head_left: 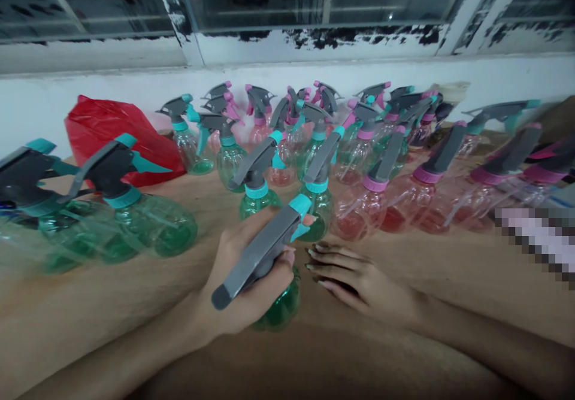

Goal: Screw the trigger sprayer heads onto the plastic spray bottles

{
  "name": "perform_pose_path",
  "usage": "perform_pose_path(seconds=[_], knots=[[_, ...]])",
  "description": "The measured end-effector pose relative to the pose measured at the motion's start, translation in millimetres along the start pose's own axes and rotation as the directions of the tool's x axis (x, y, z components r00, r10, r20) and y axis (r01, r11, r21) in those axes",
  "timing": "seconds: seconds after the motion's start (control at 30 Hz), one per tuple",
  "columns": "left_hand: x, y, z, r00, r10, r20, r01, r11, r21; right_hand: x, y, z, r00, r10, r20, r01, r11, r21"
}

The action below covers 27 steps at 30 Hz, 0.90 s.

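Observation:
My left hand (251, 280) is wrapped round the neck of a green spray bottle (283, 304) with a grey trigger head and a turquoise nozzle. The bottle's upper body is hidden behind my fingers. Beside it, my right hand (350, 274) lies on the wooden table (359, 340) with its fingers stretched out, holding nothing. Right behind my hands stand two more green spray bottles, one on the left (256, 193) and one on the right (320, 214).
Pink spray bottles (359, 208) form a row to the right. Green ones (144, 220) stand at the left. Several more bottles crowd the back, near a red plastic bag (117, 136). Behind the table is a white wall (36, 100) below windows. A blurred-out patch (539, 238) is at right.

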<state>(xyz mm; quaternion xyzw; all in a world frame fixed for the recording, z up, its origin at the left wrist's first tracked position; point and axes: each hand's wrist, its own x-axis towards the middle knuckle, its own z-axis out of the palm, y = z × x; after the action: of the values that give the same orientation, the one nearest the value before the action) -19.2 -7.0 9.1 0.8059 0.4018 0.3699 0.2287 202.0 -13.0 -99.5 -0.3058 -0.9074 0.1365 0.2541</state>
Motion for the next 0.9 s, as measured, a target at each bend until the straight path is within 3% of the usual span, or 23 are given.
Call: perform_pose_path(seconds=[0.53,0.9], knots=[[1.4,1.6,-1.0,0.999,0.047,-0.002,-0.047,0.999,0.006,0.5,-1.8,-1.1,1.0,0.01,0.014,-0.01,1.0,-0.012],[1.0,1.6,-1.3,1.0,0.01,0.001,-0.01,1.0,0.016,0.4,-1.0,-0.6,1.0,0.012,0.016,-0.012,1.0,-0.012]])
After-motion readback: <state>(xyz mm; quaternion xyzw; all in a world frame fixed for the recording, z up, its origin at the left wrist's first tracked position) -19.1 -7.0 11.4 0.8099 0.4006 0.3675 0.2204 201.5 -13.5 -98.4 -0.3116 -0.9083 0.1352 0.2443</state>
